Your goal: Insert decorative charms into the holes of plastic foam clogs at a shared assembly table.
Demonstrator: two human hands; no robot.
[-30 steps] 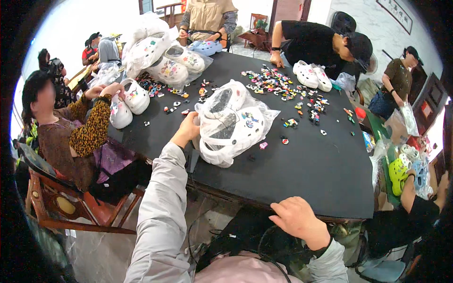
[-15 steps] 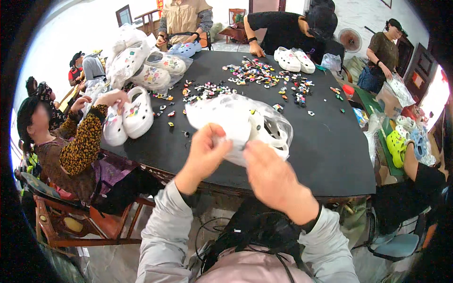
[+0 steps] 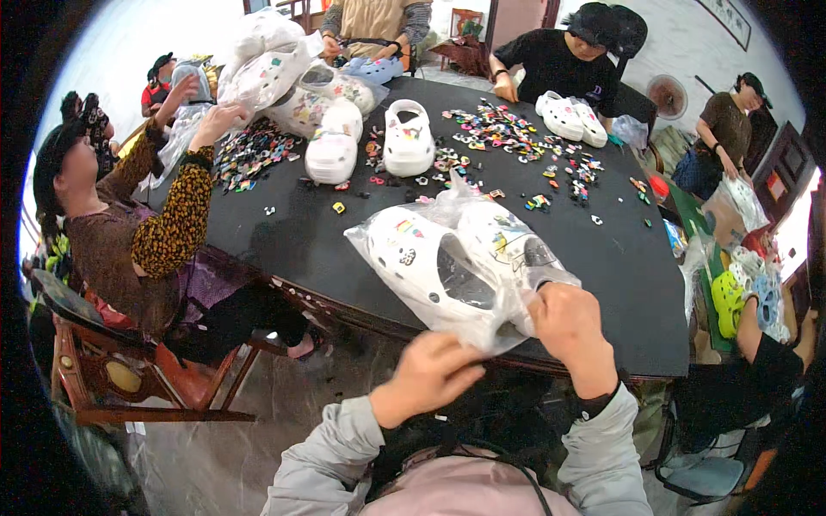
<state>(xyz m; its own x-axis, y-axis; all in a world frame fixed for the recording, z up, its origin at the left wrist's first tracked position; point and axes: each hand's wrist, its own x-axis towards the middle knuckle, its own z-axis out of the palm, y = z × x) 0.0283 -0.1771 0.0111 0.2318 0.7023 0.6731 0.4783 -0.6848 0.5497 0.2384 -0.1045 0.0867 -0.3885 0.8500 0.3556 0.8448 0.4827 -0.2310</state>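
Note:
A clear plastic bag [image 3: 509,331] lies at the front of the black table, with a pair of white clogs [image 3: 469,297] inside it. Colourful charms decorate the clogs' uppers, which face up. My right hand [image 3: 572,325] grips the bag at its near right side, fingers curled into the film. At the near edge of the bag, just over the table's front, my left hand [image 3: 428,378] has its fingertips closed on the plastic; its thumb points right.
Loose charms [image 3: 495,129] are scattered over the black table [image 3: 632,292]. Bagged clogs [image 3: 267,73] are heaped at the far left, beside a person [image 3: 112,215] reaching toward them. Unbagged white clogs [image 3: 409,142] stand nearer. Other people work around the table.
The bagged clogs have turned and come down nearer the table's front edge, charms now showing. Both my hands have moved lower and apart. The left neighbour's clogs now stand on the table.

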